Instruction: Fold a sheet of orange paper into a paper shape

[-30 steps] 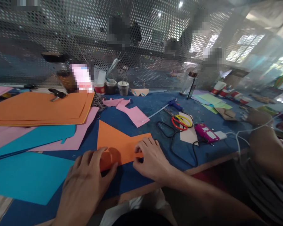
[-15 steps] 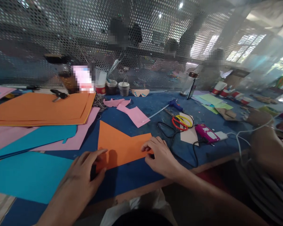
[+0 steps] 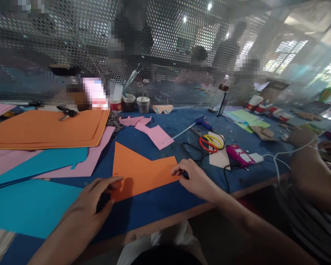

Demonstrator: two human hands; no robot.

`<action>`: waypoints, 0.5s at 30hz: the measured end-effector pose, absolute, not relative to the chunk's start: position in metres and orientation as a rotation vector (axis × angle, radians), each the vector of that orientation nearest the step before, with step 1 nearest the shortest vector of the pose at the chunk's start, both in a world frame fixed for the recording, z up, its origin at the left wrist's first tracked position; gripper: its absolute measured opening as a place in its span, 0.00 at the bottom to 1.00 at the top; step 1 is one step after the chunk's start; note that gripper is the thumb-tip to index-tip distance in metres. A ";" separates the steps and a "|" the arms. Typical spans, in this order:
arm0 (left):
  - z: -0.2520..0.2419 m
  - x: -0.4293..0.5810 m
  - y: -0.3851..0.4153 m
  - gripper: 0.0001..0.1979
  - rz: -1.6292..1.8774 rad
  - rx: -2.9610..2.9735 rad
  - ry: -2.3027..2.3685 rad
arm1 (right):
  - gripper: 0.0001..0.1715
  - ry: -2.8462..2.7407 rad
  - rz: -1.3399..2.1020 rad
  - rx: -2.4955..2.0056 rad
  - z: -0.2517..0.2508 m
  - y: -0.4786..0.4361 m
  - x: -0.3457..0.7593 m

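Observation:
A cut piece of orange paper with a notched upper edge lies flat on the blue tabletop. At its left end is my left hand, thumb and fingers apart, the fingertips over the paper's edge. My right hand is by the right end, its fingers loosely curled and the fingertips at the paper's edge; nothing shows in its grasp. Beyond the paper lies a pink paper scrap. Scissors with red and yellow handles rest to the right, beside a blue glue gun.
Orange sheets with keys on top are stacked at the left, near blue paper. A magenta device with a white cable lies at the right. Paper cups stand at the back; another person's arm is at the far right.
My right hand has shifted right, from over the orange paper to its edge. My left hand has drawn slightly left. The paper stays in place while the view moves a little.

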State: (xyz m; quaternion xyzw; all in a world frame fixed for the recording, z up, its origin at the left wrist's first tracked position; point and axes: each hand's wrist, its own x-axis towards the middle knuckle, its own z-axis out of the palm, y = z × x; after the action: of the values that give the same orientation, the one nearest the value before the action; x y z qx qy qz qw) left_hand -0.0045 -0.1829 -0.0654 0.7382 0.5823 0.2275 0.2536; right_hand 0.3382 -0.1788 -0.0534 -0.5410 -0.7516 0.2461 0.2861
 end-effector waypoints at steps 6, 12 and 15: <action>-0.073 -0.014 -0.180 0.21 0.610 2.058 1.497 | 0.27 -1.994 0.692 -1.427 -0.057 -0.176 0.344; -0.072 -0.012 -0.190 0.18 0.753 2.156 1.575 | 0.25 -1.948 0.513 -1.357 -0.056 -0.185 0.334; -0.066 0.005 -0.200 0.15 0.904 2.233 1.677 | 0.16 -1.994 0.414 -1.257 -0.052 -0.191 0.313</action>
State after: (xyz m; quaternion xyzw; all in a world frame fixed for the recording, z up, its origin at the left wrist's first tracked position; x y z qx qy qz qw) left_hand 0.0054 -0.1995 -0.0664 0.7566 0.5684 0.3065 0.1030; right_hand 0.3129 -0.1909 -0.0516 -0.4890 -0.7754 0.1611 0.3656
